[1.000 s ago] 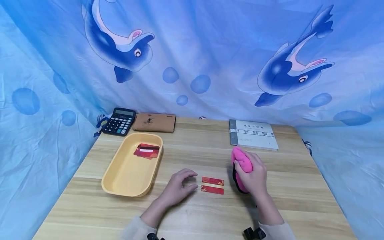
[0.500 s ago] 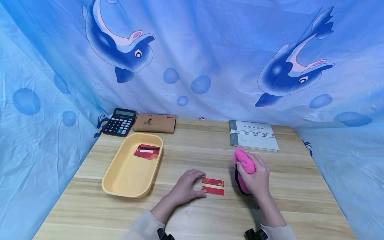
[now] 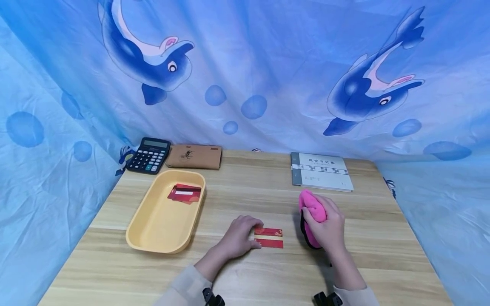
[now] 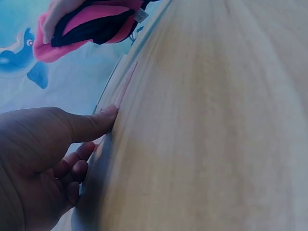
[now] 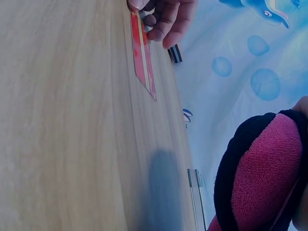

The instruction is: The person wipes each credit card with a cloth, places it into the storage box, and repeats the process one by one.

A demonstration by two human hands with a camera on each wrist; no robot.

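A red card [image 3: 269,238] with a pale gold stripe lies flat on the wooden table. My left hand [image 3: 240,237] is at its left end, thumb and fingers curled in at two opposite edges; in the left wrist view the thumb [image 4: 103,120] touches the edge. To the right of the card, my right hand [image 3: 327,221] grips a bunched pink terry cloth [image 3: 311,208] with black trim, held just above the table. Much of the cloth is covered by that hand. In the right wrist view its dark border and pink pile [image 5: 267,175] show close up.
A yellow tray [image 3: 134,225] on the left holds several red cards [image 3: 185,193]. Behind it are a black calculator [image 3: 149,155] and a brown wallet-like cover [image 3: 195,157]. A grey and white account book [image 3: 322,171] lies at the back right, before a blue dolphin-print curtain [image 3: 245,72].
My left hand has moved right, from beside the card to its left end, and its thumb and fingers have closed in on the edges. The right hand keeps hold of the cloth, barely shifting.
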